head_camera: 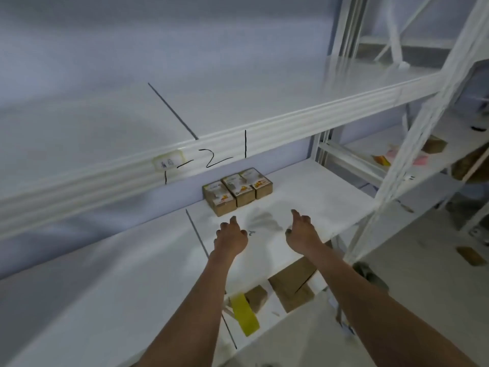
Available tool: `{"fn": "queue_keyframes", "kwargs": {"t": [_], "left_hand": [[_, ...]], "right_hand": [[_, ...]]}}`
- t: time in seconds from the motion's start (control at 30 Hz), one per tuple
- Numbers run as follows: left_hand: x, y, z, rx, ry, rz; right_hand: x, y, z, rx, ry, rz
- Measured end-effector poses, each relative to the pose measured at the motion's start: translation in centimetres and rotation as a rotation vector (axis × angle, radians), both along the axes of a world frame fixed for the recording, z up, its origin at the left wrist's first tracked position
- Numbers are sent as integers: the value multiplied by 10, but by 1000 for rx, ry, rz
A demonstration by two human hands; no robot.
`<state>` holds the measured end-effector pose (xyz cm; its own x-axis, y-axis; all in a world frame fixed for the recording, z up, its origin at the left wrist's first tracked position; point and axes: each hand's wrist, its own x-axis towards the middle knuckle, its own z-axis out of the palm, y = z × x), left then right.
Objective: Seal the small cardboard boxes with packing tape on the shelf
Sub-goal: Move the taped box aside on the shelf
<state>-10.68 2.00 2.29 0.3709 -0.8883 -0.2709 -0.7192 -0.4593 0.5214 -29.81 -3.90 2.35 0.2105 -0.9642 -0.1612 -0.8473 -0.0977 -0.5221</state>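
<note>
**Both hands empty over the shelf, short of the boxes**

Three small cardboard boxes (237,190) sit in a tight row, touching each other, at the back of the white shelf (312,192) against the bluish wall. Each has a printed label on top with orange-yellow marks; print too blurred to read. Can't tell if any flap is taped.

My left hand (230,235) is just in front of the nearest box, not touching it, fingers loosely relaxed, holding nothing. My right hand (301,230) is beside it, a gap between them, fingers slack and pointing toward the back, also empty. Both forearms reach in from the bottom edge. Can't tell whether the hands rest on the shelf or hover.

Lower level, under my left forearm: a yellow roll of tape (244,315), with a small brown box (256,298) just behind it and a larger piece of brown cardboard (292,284) to the right.

Upper shelf beam (264,133) carries a small sticker (168,162) and black marker strokes. Neighbouring rack (412,165) on the right holds blurred brown and pink items.
</note>
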Motion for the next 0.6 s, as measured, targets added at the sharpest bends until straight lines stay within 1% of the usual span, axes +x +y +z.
{"fn": "queue_keyframes", "kwargs": {"t": [0.17,0.23,0.4,0.5,0.6], "left_hand": [[22,-51,-8,-42,93,166],[30,-61,-12,-77,165,255],[46,-71,-24,-123,257,431],[54,-83,-28,-160,400,570],[58,-97,-37,-191,518,663]], "right_hand": [[50,-58,-4,3,12,163],[67,-70,-8,-11,7,243],[110,-91,-22,-84,19,456],[133,-101,-34,-90,107,602],[159,-119,-49,-178,224,745]]}}
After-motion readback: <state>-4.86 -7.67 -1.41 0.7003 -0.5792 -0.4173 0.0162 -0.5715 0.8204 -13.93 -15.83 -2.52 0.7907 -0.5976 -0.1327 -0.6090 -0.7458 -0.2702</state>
